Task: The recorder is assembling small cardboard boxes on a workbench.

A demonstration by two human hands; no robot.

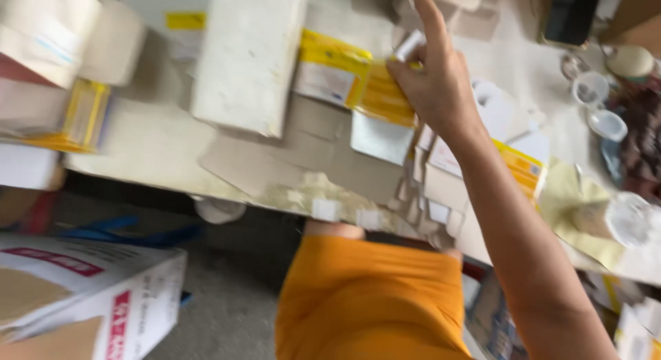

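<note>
A pale, worn worktable (158,143) fills the top of the view, crowded with paper and card, and everything is smeared with motion blur. Below its edge there's grey floor (234,291) and a white carton with red print (103,298) at the lower left.

One hand is in sight: the right hand (435,81), reaching up over the table on a long bare forearm. Its index finger points away and the other fingers are curled around a small white roll (409,46), with the thumb pinned on a yellow and white flat pack (383,98) just under it. So the grip is closed on the roll, up near the far middle of the table. The left hand is out of the picture.

Counting what I can: two yellow and white packs side by side by the hand, the second one (329,69) to its left. One more yellow-edged pack (527,168) peeks out beside the forearm. One long white block (249,57) lies left of those. One yellow pack (81,117) sits at the far left edge. Two small clear cups (597,105) stand at the right. Loose grey card pieces (303,150) overlap in the middle, too blurred to count.

Orange cloth (372,298) covers the person's lap at the bottom.
</note>
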